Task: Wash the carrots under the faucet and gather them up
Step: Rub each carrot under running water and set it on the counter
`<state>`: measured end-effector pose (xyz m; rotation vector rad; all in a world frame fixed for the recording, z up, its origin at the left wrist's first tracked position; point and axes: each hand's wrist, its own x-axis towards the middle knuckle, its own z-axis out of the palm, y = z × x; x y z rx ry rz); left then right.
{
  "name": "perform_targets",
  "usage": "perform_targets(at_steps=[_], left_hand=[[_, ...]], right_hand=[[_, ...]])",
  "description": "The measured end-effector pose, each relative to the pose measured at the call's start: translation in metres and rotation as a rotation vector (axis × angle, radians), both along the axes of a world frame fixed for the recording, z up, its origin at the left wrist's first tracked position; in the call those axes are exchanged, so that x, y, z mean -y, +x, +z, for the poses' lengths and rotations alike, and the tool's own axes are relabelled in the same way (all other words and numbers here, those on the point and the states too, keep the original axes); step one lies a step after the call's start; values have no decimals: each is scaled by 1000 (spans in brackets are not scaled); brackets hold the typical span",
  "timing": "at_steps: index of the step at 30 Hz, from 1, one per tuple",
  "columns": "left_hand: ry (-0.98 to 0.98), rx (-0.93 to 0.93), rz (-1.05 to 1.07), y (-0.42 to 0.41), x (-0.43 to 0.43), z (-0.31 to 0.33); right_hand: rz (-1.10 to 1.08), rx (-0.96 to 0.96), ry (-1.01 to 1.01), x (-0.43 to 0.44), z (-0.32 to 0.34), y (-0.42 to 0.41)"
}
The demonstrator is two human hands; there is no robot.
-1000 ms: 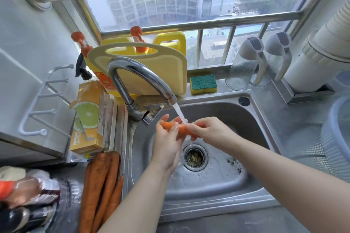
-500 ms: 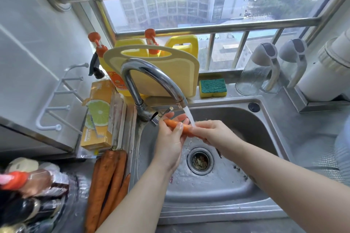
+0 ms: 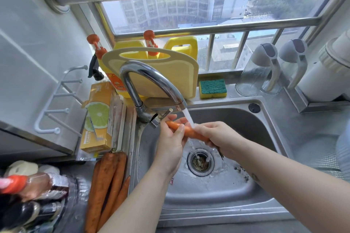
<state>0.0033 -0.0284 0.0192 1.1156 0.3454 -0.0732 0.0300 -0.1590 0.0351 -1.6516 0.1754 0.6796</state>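
In the head view, one carrot point(image 3: 186, 131) lies crosswise over the sink point(image 3: 246, 121), right under the stream of water point(image 3: 188, 117) falling from the faucet point(image 3: 151, 78). The left hand point(image 3: 170, 143) curls its grip round the carrot's left end, and the right hand point(image 3: 217, 136) closes its grip round the right end, so both hold the same carrot. With the ends held, the bare middle takes the water, and I judge the fingers can rub and turn it there. It sits above the drain point(image 3: 200, 161), so dirty water runs straight off (dark specks lie on the sink floor near it). On the table point(image 3: 312, 138) left of the sink, a bunch of carrots point(image 3: 108, 185) lies lengthwise, touching one another, well apart from the stream; whether they are washed I cannot tell. A cutting board point(image 3: 166, 79) leans upright behind the faucet, with a sponge point(image 3: 213, 86) just right of it, both probably clear of the splash.
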Motion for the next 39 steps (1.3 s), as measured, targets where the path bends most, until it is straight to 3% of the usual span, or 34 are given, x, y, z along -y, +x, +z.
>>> perform_targets(at_steps=[3,8,12,18,21,24,27,31,36,39], left_hand=[[86,2,14,0,4,-1],[59,-45,114,0,8,0],[37,-101,152,1,5,2],[-9,-196,174,5,-2,2],[65,-206,178,2,1,3],[156,-224,147,0,1,2],[190,-283,130,4,-7,1],[-33,-396,188,10,-19,8],[-239,-470,250,-2,-32,8],[-296,-487,279,-11,-41,9]], right_hand=[[-59,119,-37,-2,0,-2],[-18,347,-178,-4,-4,-4],[-8,381,-229,-6,-6,-6],[249,494,-368,-4,-5,-11],[137,546,-466,-9,-8,-17],[59,510,-443,-10,-10,-19],[221,385,-307,-8,-3,-17],[255,250,-149,-10,8,-10],[142,446,-435,-19,8,-2],[22,293,-225,-30,2,-1]])
